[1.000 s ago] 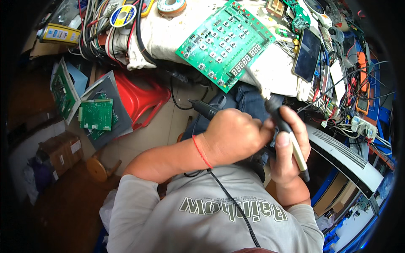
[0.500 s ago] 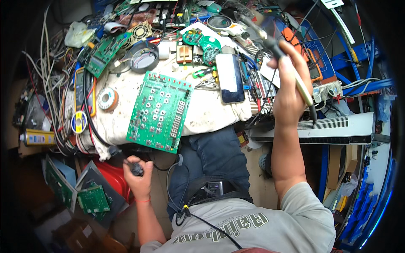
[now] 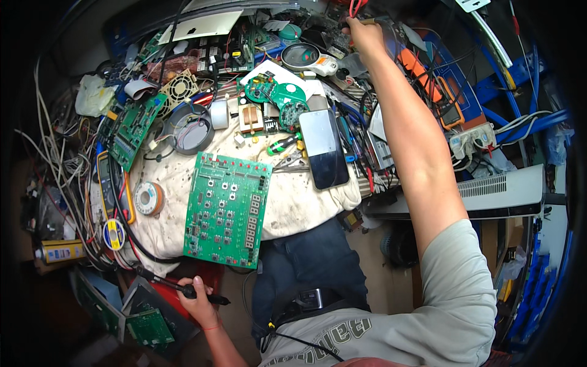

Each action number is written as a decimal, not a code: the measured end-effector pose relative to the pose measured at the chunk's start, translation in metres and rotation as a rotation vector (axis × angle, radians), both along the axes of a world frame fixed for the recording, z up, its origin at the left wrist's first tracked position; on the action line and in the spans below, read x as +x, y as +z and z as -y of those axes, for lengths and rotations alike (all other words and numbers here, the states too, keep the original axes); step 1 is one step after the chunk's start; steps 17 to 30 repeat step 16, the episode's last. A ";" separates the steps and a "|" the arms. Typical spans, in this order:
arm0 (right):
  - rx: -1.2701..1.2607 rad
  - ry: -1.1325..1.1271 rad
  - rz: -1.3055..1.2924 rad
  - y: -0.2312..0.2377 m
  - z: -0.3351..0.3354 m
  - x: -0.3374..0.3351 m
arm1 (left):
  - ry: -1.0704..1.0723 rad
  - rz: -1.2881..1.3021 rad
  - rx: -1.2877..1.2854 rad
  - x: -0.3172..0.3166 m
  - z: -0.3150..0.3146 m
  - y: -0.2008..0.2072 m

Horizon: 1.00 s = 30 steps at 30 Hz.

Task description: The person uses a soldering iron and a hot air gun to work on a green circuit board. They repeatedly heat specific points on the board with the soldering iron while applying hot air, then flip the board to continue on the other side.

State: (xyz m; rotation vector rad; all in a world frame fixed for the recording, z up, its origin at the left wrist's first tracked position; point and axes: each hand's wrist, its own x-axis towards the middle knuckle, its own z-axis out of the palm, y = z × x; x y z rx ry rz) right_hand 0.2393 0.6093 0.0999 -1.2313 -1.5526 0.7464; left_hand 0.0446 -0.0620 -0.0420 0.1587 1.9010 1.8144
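My left hand (image 3: 199, 301), low at the left below the bench edge, is closed round a black pen-shaped tool (image 3: 213, 299). Its far end points toward the cables beside the cloth. My right arm stretches to the far side of the bench. There my right hand (image 3: 367, 41) looks closed beside a red loop-shaped handle (image 3: 356, 7); its fingertips and what they grip are mostly hidden. A green circuit board (image 3: 208, 235) with push buttons and a row of digit displays lies on the stained white cloth (image 3: 293, 208), in front of me.
Right of the board lies a phone (image 3: 323, 150). Solder spools (image 3: 148, 199) and a yellow multimeter (image 3: 103, 177) sit at the left. Behind are a grey round dish (image 3: 191, 137), a magnifier (image 3: 299, 56), green boards (image 3: 292, 115) and loose wires. An orange meter (image 3: 449, 107) stands far right.
My right hand has gone up and left to the far bench; the pale-handled tool it held no longer shows clearly. My left hand is lower, its black tool more fully visible. The view has shifted.
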 end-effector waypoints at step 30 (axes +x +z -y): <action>-0.920 0.455 -1.048 -0.083 -0.087 -0.008 | 0.010 -0.034 -0.078 0.005 0.002 0.002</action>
